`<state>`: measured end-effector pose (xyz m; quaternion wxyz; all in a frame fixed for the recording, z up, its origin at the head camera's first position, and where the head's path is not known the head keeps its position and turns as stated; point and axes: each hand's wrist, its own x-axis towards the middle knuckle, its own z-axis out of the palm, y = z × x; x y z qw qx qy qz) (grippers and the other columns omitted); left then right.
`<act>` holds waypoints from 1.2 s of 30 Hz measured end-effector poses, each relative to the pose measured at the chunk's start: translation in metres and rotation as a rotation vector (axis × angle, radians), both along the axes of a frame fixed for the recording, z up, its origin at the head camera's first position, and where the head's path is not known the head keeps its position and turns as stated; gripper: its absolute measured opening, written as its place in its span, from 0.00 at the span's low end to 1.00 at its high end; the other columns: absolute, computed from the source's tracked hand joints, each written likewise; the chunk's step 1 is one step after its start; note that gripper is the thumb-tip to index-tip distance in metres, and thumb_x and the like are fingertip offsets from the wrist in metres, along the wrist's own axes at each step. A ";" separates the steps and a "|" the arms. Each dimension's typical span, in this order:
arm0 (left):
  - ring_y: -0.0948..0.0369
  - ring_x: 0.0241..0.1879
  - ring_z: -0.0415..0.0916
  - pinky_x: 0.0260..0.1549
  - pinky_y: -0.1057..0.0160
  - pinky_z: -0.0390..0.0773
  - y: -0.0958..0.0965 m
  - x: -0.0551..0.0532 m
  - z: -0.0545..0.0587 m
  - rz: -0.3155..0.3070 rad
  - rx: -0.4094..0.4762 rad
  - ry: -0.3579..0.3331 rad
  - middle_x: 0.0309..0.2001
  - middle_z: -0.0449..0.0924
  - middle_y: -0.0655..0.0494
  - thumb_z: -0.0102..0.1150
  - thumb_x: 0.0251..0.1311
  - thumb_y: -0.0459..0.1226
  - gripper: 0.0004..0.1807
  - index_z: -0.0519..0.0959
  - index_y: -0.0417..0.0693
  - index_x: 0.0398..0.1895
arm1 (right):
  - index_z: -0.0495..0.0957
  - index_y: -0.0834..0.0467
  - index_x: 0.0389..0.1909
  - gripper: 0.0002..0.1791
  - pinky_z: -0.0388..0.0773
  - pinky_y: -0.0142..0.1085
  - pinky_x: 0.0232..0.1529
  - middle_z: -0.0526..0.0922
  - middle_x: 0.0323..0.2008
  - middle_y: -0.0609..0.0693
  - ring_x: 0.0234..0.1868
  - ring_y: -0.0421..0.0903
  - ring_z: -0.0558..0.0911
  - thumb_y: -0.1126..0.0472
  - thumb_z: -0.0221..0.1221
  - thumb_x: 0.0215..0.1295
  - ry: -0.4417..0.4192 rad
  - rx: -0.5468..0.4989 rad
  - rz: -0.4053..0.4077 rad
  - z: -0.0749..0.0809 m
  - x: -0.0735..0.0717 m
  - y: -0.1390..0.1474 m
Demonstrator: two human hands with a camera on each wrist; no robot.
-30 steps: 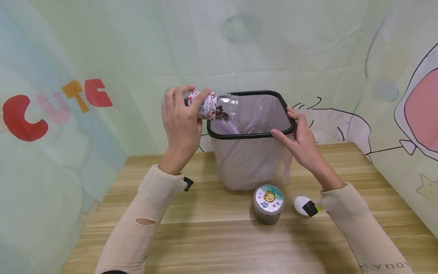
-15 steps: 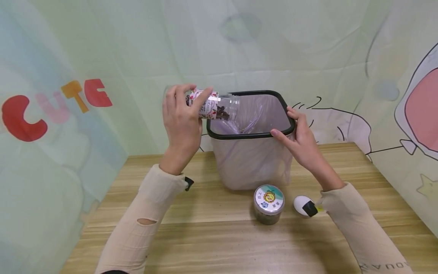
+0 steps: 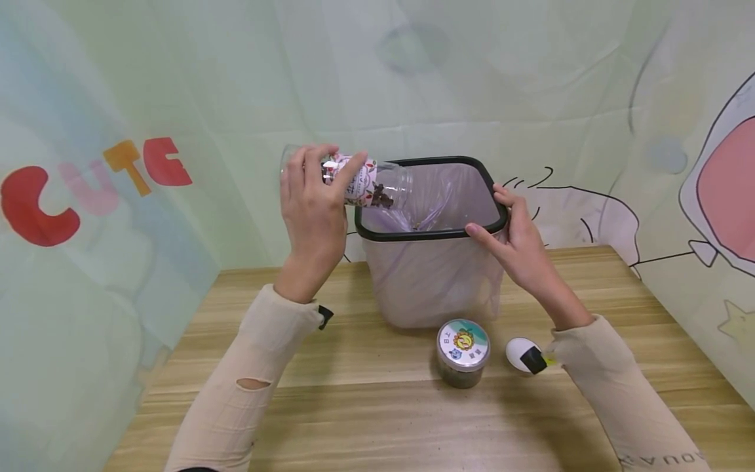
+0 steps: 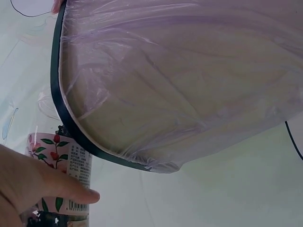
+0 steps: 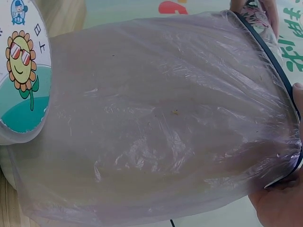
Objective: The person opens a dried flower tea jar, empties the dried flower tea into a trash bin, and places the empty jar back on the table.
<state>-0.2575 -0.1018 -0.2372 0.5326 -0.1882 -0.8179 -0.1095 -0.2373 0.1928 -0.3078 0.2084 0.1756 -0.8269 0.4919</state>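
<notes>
Your left hand [image 3: 314,204] grips the jar [image 3: 365,186], barely moved, near level at the left rim of the bin [image 3: 433,282], your right hand [image 3: 520,246] clasping the bin's front-right corner; dark pieces [image 3: 382,196] remain inside the jar, so pouring seems stalled.

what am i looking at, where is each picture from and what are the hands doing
There is no machine arm: these are a person's bare hands. The wide picture comes from a camera on the head, looking forward and down; the two close ones come from the left and right wrists. The left hand holds a clear jar on its side, mouth at the opening of the bin, dark bits inside the jar. The right hand grips the bin's rim. On the wooden table are the bin, lined with a plastic bag, a lidded tub with a sunflower on top, and a small round white thing, partly hidden.
</notes>
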 end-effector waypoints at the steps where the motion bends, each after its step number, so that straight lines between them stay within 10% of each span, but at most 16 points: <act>1: 0.47 0.62 0.62 0.61 0.50 0.64 0.000 0.000 0.000 0.000 -0.001 0.004 0.58 0.73 0.47 0.55 0.60 0.19 0.31 0.82 0.62 0.57 | 0.51 0.63 0.73 0.43 0.56 0.49 0.71 0.50 0.78 0.54 0.75 0.52 0.55 0.49 0.63 0.68 -0.001 -0.003 0.002 0.000 0.000 0.000; 36: 0.49 0.63 0.64 0.64 0.52 0.63 0.001 -0.003 0.003 0.047 -0.064 0.067 0.58 0.74 0.48 0.55 0.59 0.19 0.32 0.83 0.63 0.56 | 0.54 0.62 0.72 0.42 0.57 0.45 0.72 0.53 0.77 0.50 0.75 0.49 0.57 0.48 0.63 0.67 0.020 0.006 -0.010 0.000 0.000 -0.001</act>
